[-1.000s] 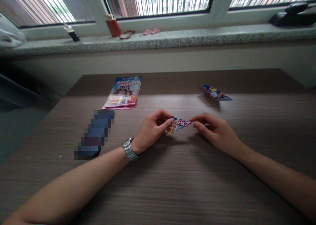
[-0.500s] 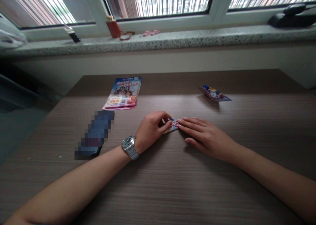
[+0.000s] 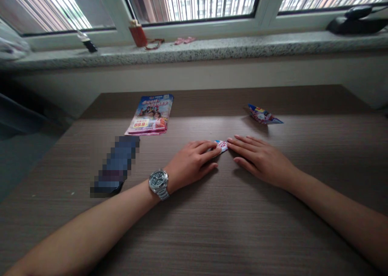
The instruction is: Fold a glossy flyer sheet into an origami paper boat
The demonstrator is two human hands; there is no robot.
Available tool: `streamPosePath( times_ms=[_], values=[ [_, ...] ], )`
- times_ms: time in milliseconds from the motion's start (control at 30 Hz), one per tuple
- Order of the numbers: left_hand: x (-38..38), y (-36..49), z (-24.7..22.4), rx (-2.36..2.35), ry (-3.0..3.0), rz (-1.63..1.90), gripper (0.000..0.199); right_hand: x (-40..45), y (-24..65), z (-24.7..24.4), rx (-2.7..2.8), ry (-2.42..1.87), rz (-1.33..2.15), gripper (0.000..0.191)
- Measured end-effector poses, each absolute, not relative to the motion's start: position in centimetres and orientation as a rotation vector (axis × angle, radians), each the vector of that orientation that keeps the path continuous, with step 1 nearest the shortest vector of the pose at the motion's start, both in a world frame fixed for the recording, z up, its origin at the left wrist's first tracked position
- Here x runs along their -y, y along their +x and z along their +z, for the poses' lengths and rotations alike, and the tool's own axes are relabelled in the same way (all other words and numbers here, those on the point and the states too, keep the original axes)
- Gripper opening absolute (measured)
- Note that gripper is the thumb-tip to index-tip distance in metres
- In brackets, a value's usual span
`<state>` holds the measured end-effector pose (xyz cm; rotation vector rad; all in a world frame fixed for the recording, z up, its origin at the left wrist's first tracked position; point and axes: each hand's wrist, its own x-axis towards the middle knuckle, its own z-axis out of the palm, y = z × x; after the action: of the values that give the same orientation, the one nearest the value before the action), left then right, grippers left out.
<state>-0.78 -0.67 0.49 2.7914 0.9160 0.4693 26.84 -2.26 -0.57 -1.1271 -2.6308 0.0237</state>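
Note:
A small folded piece of printed paper (image 3: pixel 222 146) lies on the brown table between my hands, partly covered by fingers. My left hand (image 3: pixel 195 161), with a metal watch at the wrist, rests palm down with its fingertips on the paper's left part. From the right, my right hand (image 3: pixel 262 159) lies flat, fingers stretched out, its fingertips touching the paper's right edge. Behind it stands a folded paper shape (image 3: pixel 263 115) in blue, red and white, with pointed ends.
A stack of printed leaflets (image 3: pixel 153 114) lies at the back left of the table (image 3: pixel 194 227), with a pixelated dark phone-like object (image 3: pixel 117 167) in front. The stone windowsill (image 3: pixel 242 47) holds a red case (image 3: pixel 138 34), pink items (image 3: pixel 184 40) and a black device (image 3: pixel 357 21).
My left hand has gone from a pinch to lying flatter with its fingers spread. The folded paper and my right hand have shifted slightly right and away from me.

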Motion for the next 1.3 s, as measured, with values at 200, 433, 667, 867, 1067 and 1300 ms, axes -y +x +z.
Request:
streamPosePath(
  times_ms=[200,433,667,867,1067,1300],
  values=[
    [1.3,-0.7,1.0,-0.947,2.862,0.293,0.052,2.7,26.4,-0.4,2.605,-1.14,0.009,0.052],
    [1.7,-1.0,1.2,-1.001,2.894,0.194,0.055,3.2,25.7,-1.0,2.689,-1.094,0.159,0.063],
    [1.2,-1.5,1.9,-0.846,2.948,0.126,0.061,3.1,26.0,-1.1,2.748,-1.177,0.257,0.064],
    [0.6,-2.4,2.8,-0.763,2.938,0.07,0.059,3.2,25.9,-1.0,2.747,-1.22,0.276,0.064],
    [0.3,-2.8,3.0,-0.726,2.91,0.028,0.062,3.1,26.0,-0.8,2.745,-1.231,0.287,0.062],
    [0.3,-2.8,3.0,-0.709,2.897,0.056,0.063,3.1,26.4,-0.9,2.706,-1.315,0.256,0.063]
  ],
)
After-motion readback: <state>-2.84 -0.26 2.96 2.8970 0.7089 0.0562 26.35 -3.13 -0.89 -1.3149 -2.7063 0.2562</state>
